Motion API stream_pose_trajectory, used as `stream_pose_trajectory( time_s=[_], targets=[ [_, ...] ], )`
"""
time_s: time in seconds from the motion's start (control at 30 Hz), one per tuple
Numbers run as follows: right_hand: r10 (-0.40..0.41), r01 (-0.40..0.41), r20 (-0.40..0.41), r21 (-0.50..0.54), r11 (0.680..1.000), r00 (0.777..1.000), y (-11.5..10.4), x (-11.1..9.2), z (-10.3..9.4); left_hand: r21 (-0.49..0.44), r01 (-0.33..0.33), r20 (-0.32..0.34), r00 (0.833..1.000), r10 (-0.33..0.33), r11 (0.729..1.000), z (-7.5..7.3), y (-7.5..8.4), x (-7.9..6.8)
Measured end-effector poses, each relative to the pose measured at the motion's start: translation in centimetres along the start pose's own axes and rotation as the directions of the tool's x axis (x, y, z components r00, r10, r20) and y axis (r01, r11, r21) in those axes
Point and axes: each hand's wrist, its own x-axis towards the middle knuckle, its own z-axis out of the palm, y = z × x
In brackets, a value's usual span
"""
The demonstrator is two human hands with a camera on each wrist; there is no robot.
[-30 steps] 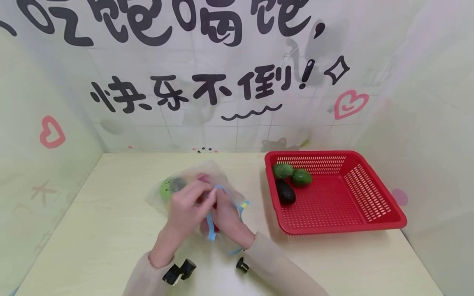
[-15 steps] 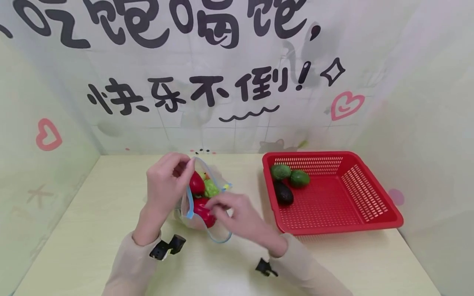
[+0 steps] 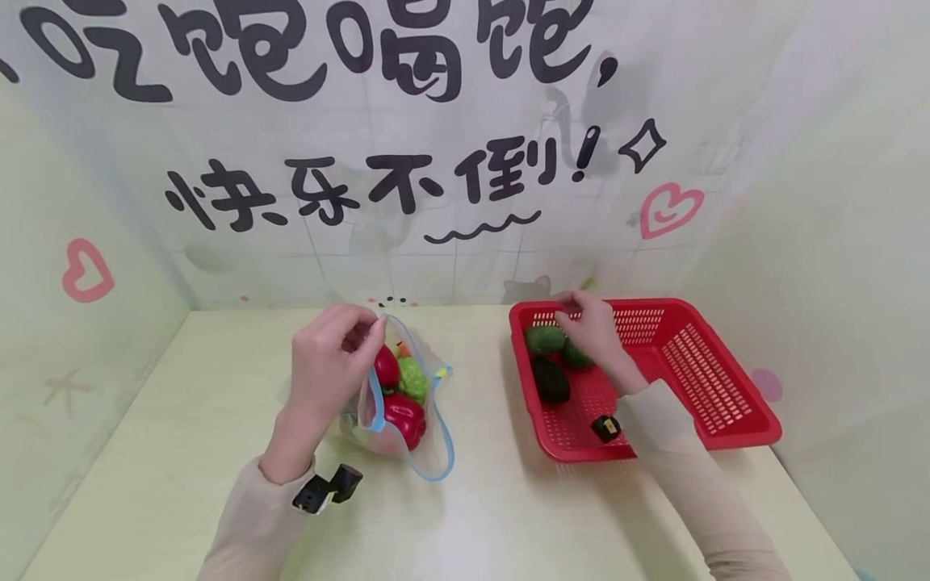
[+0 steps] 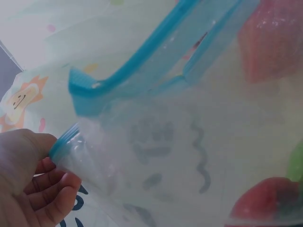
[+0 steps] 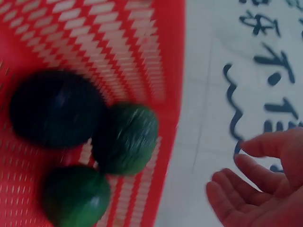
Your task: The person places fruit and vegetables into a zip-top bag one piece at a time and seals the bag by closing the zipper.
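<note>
My left hand [image 3: 334,343] pinches the blue-edged rim of a clear zip bag [image 3: 385,440], whose mouth gapes to the right. Inside it lie a red bell pepper [image 3: 407,421], a bumpy light-green vegetable [image 3: 412,379] and another red piece [image 3: 387,367]. In the left wrist view, thumb and fingers hold the corner of the bag's blue strip [image 4: 64,142]. Over the left back part of the red basket [image 3: 726,441] hovers my right hand [image 3: 597,331], fingers loosely bent around nothing. Beneath and beside it sit a dark avocado [image 5: 57,109], a rough green fruit [image 5: 125,139] and a smoother green fruit [image 5: 75,196].
A pale wooden table [image 3: 479,516] bears both bag and basket. A printed wall sheet [image 3: 465,274] with black lettering stands behind it, and similar sheets close off both sides. Black wrist cameras are strapped at both sleeves.
Both hands were together at the bag; its mouth then opened, with the left hand keeping hold of the rim. My right hand let go and moved right, over the basket.
</note>
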Motion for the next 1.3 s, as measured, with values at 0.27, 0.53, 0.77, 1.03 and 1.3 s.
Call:
stream_pose_trajectory(
  time_s=[0.27,0.53,0.77,1.03,1.3],
  targets=[
    [0.119,-0.073,0.351,-0.140,0.987,0.929,2.8,0.6,0.1,-0.018,-0.013,-0.003,1.000,0.013,1.000,0.1,0.1,-0.1],
    [0.077,-0.005,0.437,-0.163,0.987,0.896,3.6,0.9,0.9,-0.036,-0.021,0.010,1.000,0.021,0.999,0.1,0.1,-0.3],
    [0.014,0.070,0.423,-0.182,0.981,0.906,4.4,1.3,1.5,-0.036,-0.014,0.015,1.000,0.015,0.999,0.1,0.1,-0.5],
    [0.008,0.080,0.409,-0.200,0.977,0.913,5.1,1.3,1.8,-0.032,-0.010,0.019,1.000,0.010,0.999,0.1,0.1,-0.6],
    [-0.013,0.102,0.352,-0.236,0.966,0.936,5.2,1.0,0.7,-0.029,-0.008,0.021,1.000,0.008,1.000,0.1,0.0,-0.7]
  ],
)
